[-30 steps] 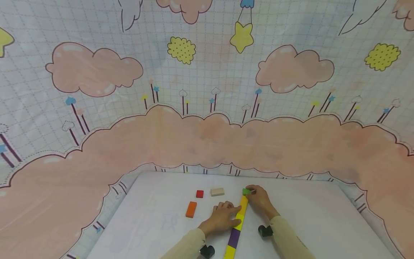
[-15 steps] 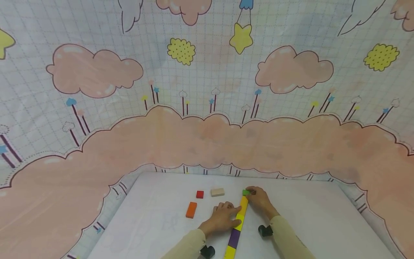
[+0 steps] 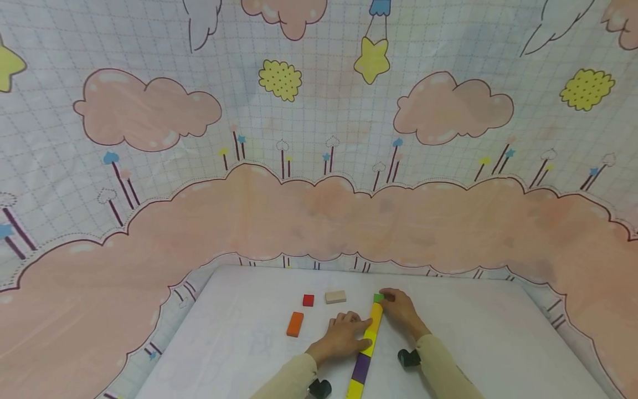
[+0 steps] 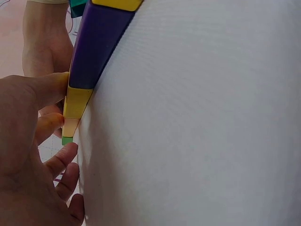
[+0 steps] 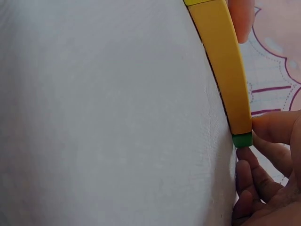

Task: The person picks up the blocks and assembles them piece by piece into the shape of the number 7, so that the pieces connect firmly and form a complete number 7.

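Observation:
A straight row of coloured blocks runs away from me. Its parts are a near yellow block [image 3: 355, 389], a purple block [image 3: 361, 367], another yellow block [image 3: 369, 341], an orange-yellow block [image 3: 376, 317] and a small green block [image 3: 378, 298] at the far end. My left hand [image 3: 344, 334] lies left of the row, its thumb touching the yellow block and its index finger the orange-yellow one. At the far end, my right hand [image 3: 401, 311] pinches the green block, thumb near the joint in the right wrist view. The green block [image 5: 242, 140] abuts the orange-yellow block [image 5: 225, 70].
Left of the row lie a red block [image 3: 308, 300], a pale wooden block [image 3: 335, 297] and an orange block [image 3: 295, 325]. Dark green pieces [image 3: 320, 388] [image 3: 408, 358] sit by each sleeve. Behind the white table [image 3: 239, 310] hangs a cloud-patterned cloth [image 3: 319, 216].

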The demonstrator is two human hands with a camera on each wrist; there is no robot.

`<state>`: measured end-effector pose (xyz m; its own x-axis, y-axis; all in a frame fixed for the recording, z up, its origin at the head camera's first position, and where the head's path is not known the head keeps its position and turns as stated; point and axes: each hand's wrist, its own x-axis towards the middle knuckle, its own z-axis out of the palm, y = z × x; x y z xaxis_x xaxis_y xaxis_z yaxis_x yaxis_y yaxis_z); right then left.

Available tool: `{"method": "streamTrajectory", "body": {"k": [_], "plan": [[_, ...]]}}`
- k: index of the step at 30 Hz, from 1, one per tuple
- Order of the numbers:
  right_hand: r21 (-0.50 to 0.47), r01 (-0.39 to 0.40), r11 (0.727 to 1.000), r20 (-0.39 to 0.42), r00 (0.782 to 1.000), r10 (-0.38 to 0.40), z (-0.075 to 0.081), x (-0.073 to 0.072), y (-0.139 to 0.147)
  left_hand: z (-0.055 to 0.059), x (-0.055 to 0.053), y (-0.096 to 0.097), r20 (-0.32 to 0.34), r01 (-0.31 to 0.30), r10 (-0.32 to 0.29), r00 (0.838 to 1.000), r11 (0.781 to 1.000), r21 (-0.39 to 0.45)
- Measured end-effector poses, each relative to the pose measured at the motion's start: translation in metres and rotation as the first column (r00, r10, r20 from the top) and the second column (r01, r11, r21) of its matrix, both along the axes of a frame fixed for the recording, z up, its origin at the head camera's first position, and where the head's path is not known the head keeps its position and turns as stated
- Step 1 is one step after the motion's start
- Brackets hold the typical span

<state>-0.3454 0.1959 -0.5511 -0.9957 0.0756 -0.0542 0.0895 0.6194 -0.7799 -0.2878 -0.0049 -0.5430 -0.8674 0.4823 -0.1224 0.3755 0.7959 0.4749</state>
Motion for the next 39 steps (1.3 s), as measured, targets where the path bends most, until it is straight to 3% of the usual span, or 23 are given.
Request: {"method": "streamTrajectory", "body": {"k": [39], "plan": [[0.036, -0.014, 0.999, 0.006, 1.000, 0.013, -0.0039, -0.0056, 0.0031, -0.0023, -0.0018, 0.0001, 0.003, -0.005, 0.005, 1.000, 1.000, -0.013]]}}
